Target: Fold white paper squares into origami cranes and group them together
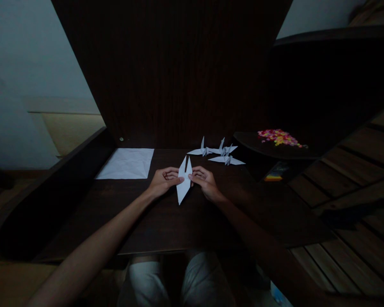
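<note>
Both hands meet at mid-table over a folded paper (184, 182), a narrow white shape with two points up and one tip toward the person. The left hand (162, 181) pinches its left edge, the right hand (205, 182) its right edge. Three paper cranes (222, 154) sit just behind; a flat sheet (127, 163) lies to the left. Bare dark table (166, 221) spreads toward the near edge.

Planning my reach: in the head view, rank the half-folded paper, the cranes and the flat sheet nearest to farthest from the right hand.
1. Half-folded paper: held in the right hand.
2. Cranes: just beyond, slightly right.
3. Flat sheet: far left, past the left hand.
</note>
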`<state>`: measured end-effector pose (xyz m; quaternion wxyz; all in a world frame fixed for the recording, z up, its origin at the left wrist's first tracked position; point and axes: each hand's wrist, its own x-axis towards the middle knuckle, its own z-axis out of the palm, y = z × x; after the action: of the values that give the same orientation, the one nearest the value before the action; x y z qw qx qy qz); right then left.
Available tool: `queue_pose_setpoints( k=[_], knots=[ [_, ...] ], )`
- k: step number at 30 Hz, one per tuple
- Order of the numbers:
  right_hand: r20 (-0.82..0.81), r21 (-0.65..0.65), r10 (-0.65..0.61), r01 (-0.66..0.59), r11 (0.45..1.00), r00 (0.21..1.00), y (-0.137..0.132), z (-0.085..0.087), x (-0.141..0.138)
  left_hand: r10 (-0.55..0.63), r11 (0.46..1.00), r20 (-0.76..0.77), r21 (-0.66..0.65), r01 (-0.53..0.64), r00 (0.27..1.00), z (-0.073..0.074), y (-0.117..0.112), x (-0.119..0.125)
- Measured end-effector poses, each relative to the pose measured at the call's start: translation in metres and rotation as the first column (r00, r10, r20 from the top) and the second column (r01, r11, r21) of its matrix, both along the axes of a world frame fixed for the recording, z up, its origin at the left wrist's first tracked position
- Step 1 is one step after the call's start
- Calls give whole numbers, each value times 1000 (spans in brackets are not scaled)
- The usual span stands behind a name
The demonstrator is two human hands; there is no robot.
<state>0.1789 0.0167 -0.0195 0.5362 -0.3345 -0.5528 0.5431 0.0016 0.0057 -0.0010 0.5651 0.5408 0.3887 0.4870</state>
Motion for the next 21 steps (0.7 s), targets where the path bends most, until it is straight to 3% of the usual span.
queue_pose_setpoints(
  k=[6,10,21],
  knots=[
    [22,44,-88,87,995,996,5,-4,1,61,998,92,-37,-58,994,-3,2,2],
    [10,68,-115,114,991,993,7,-5,2,7,993,215,-120,19,977,-3,2,1],
    [36,144,-97,91,985,995,2,-11,-6,-91,995,143,-22,95,986,-14,3,7]
  ],
)
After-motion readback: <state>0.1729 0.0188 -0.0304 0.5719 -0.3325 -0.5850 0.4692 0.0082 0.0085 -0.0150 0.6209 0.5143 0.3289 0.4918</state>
